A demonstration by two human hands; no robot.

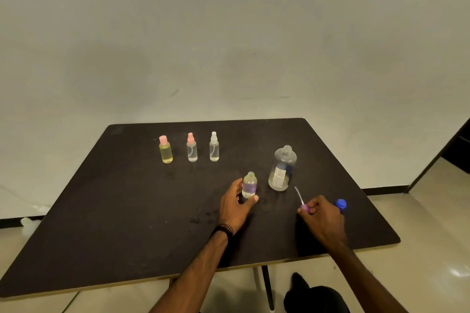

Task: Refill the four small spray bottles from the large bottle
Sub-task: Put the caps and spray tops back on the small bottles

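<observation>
A small purple-tinted bottle [249, 185] stands uncapped near the table's middle. My left hand [236, 204] cups it loosely, thumb at its base, fingers relaxed behind it. My right hand [321, 216] pinches the purple spray head [304, 207], its thin tube pointing up and left. The large clear bottle [282, 169] stands open just right of the purple one. Its blue cap [341, 204] lies beside my right hand. Farther back stand a yellow bottle with a pink cap [165, 151], a clear bottle with a pink sprayer [192, 148] and a clear bottle with a white sprayer [214, 147].
The dark table [127, 211] stands against a pale wall. Its front edge runs close to my forearms and its right corner lies near my right elbow. A dark shoe [312, 295] and a table leg show on the tiled floor below.
</observation>
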